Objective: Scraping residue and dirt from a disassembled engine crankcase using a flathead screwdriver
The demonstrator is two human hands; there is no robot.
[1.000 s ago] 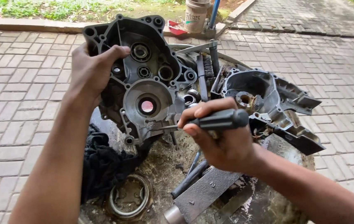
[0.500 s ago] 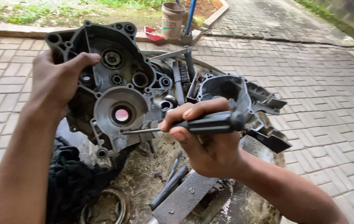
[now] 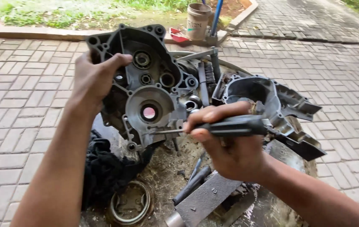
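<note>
My left hand [image 3: 93, 77] grips the upper left edge of a grey metal engine crankcase half [image 3: 145, 84], holding it upright with its inner side toward me. My right hand [image 3: 230, 147] is closed around the black handle of a screwdriver [image 3: 225, 126]. The thin shaft points left, and its tip touches the lower right rim of the crankcase beside the round bearing bore [image 3: 148, 112].
A second crankcase half [image 3: 267, 105] lies to the right on a dirty round basin [image 3: 280, 155]. Below are a black rag [image 3: 103, 168], a metal ring [image 3: 130, 204], a flat metal bar [image 3: 204, 197] and loose tools. Brick paving surrounds it; a bucket [image 3: 198, 21] stands behind.
The crankcase and both hands keep their relative positions; the view has shifted slightly, and the screwdriver tip stays at the case's lower right rim.
</note>
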